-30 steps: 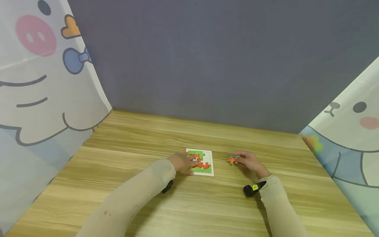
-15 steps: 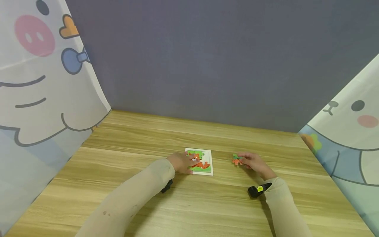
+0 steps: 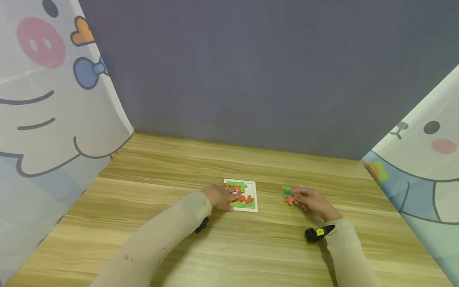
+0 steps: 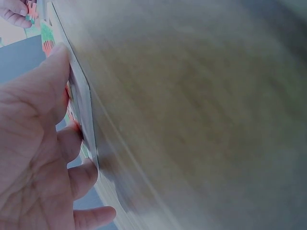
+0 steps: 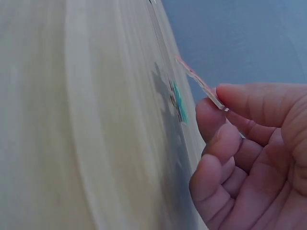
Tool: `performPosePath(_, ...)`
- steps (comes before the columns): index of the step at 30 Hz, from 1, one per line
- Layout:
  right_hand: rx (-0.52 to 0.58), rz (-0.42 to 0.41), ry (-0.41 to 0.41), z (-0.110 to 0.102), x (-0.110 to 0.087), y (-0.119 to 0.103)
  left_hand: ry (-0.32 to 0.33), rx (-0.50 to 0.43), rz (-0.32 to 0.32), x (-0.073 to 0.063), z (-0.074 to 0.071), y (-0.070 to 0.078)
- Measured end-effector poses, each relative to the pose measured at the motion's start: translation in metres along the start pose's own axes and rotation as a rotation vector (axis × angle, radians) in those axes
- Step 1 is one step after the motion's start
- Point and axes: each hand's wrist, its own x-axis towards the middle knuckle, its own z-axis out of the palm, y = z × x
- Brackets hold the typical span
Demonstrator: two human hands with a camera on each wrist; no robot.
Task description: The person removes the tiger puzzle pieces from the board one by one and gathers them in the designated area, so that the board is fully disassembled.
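R grip [image 3: 312, 200] moved right w/ orange pc [image 3: 290, 199]: thin, knobbed edge.

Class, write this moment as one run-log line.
left hand: on tiger puzzle | right hand: pinches orange piece | green piece: on table

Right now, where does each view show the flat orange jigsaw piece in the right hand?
Head: the flat orange jigsaw piece, right of centre, lower half.
Left wrist: apparently the piece, top left corner, partly visible.
Right wrist: the piece, edge-on, right of centre, upper half.
Shared landmark: the right hand.
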Motion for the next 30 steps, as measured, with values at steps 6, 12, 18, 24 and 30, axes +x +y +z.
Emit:
performPosePath(6, 0.007, 0.027, -0.011, -0.004, -0.005, 0.002, 0.011, 0.019, 0.003, -0.001, -0.001, -0.001)
performPosePath(12, -0.004, 0.029, -0.044, -0.005, -0.007, 0.002, 0.013, 0.008, 0.005, -0.002, -0.001, -0.001)
performPosePath(18, 0.023, 0.037, -0.069, -0.004, -0.010, 0.000, 0.001, 0.003, -0.001, -0.002, -0.001, -0.001)
performPosePath(24, 0.062, 0.052, -0.083, -0.003, -0.011, -0.001, -0.007, 0.002, -0.003, -0.001, -0.002, -0.001)
performPosePath(30, 0.074, 0.041, -0.105, -0.001, -0.012, -0.003, -0.012, -0.013, -0.008, 0.000, 0.000, -0.001)
